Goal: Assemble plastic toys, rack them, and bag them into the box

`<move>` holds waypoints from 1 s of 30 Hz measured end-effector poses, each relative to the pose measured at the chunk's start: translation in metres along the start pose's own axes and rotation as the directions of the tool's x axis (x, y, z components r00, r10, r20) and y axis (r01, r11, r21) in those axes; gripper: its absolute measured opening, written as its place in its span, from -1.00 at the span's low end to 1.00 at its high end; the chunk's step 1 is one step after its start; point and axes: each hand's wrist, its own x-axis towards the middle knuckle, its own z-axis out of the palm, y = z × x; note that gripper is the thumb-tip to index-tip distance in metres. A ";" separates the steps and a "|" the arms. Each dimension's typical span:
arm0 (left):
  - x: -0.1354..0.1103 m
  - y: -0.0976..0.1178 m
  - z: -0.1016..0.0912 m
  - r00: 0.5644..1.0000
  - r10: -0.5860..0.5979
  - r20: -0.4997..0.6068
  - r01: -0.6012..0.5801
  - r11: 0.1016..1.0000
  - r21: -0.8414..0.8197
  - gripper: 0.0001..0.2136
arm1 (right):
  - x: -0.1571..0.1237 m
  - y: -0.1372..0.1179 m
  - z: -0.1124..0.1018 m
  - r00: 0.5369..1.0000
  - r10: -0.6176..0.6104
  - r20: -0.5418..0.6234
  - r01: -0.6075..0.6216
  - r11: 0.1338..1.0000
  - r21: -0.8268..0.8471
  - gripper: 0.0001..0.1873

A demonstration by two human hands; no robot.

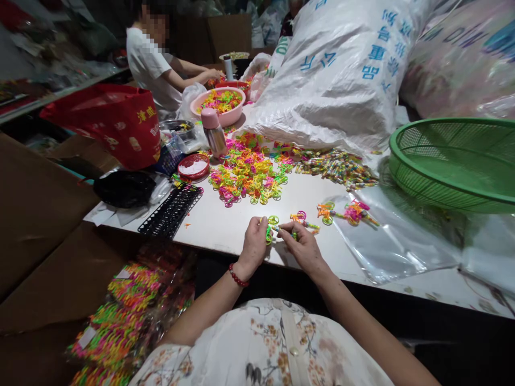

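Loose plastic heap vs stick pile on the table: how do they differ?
Shape: the plastic heap shows open, ring-shaped parts; the stick pile is slim, straight pieces.
Colour: the plastic heap is vivid pink, yellow, green and orange; the stick pile looks duller and more mixed.
Size: the plastic heap covers more visible area than the stick pile.
Shared: both are loose, many-piece piles on the white table.

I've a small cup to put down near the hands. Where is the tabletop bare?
White tabletop is bare between the black strips and the left hand, save small orange bits near the strips. Another patch lies between the pile of sticks and the row of wheeled pieces. Crowded: the colourful heap, and farther right the clear bags and green basket.
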 end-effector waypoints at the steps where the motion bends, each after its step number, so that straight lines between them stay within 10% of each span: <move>1: 0.000 0.000 0.000 1.000 -0.002 0.002 0.002 1.000 0.011 -0.64 | 0.000 -0.001 0.000 1.000 -0.013 -0.001 0.013 1.000 -0.015 -0.70; 14: 0.005 0.000 -0.002 0.986 -0.122 0.115 0.121 0.993 0.019 -0.62 | 0.000 -0.005 -0.009 0.984 -0.169 0.049 0.171 0.984 -0.048 -0.79; 24: 0.007 -0.015 0.010 0.996 0.047 0.072 -0.064 0.965 0.255 -0.67 | -0.018 -0.010 -0.012 0.969 -0.230 0.093 0.245 0.946 -0.213 -0.83; 30: 0.027 -0.003 0.020 0.976 0.157 0.149 -0.212 0.834 0.510 -0.69 | -0.011 0.001 -0.056 0.958 -0.278 -0.077 0.235 0.908 -0.347 -0.75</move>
